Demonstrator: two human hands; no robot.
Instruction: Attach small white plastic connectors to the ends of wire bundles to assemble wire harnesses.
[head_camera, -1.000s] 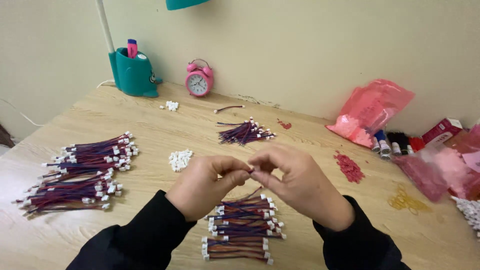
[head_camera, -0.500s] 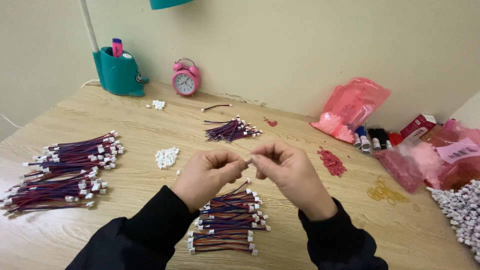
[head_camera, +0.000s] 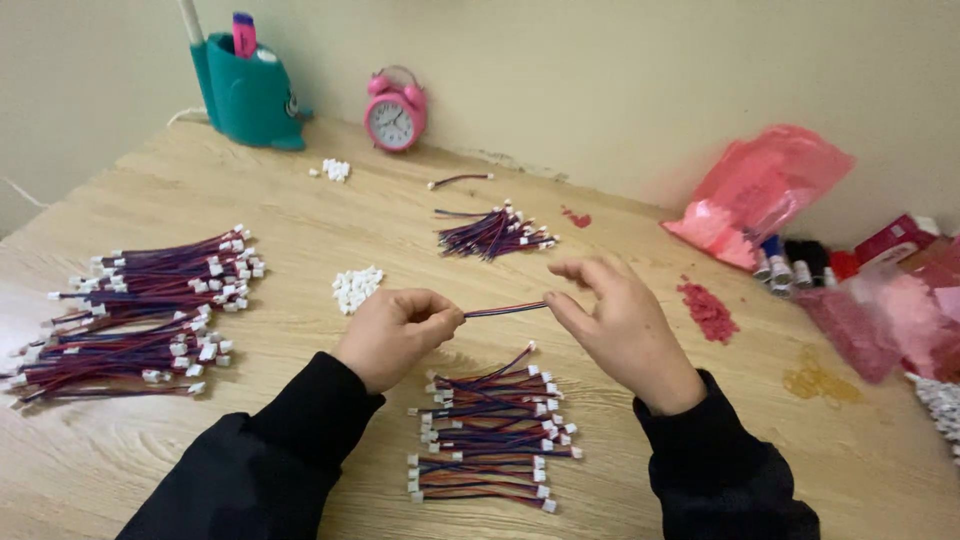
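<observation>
My left hand (head_camera: 395, 335) and my right hand (head_camera: 622, 328) hold the two ends of a short red, blue and black wire lead (head_camera: 505, 309), stretched level between them above the wooden table (head_camera: 300, 240). The left fist is closed on one end; the right thumb and forefinger pinch the other, with the remaining fingers spread. Directly below lies a pile of similar leads with white connectors (head_camera: 490, 430). A small heap of loose white connectors (head_camera: 356, 287) sits just left of my left hand.
Large bundles of finished leads (head_camera: 150, 310) lie at the left. A smaller bundle (head_camera: 492, 232) lies behind my hands. A teal pen holder (head_camera: 245, 92) and a pink alarm clock (head_camera: 396, 112) stand at the wall. Pink bags (head_camera: 760, 190) and small bottles crowd the right.
My hands have drawn apart, so the lead now shows stretched between them. The view has shifted slightly to the right.
</observation>
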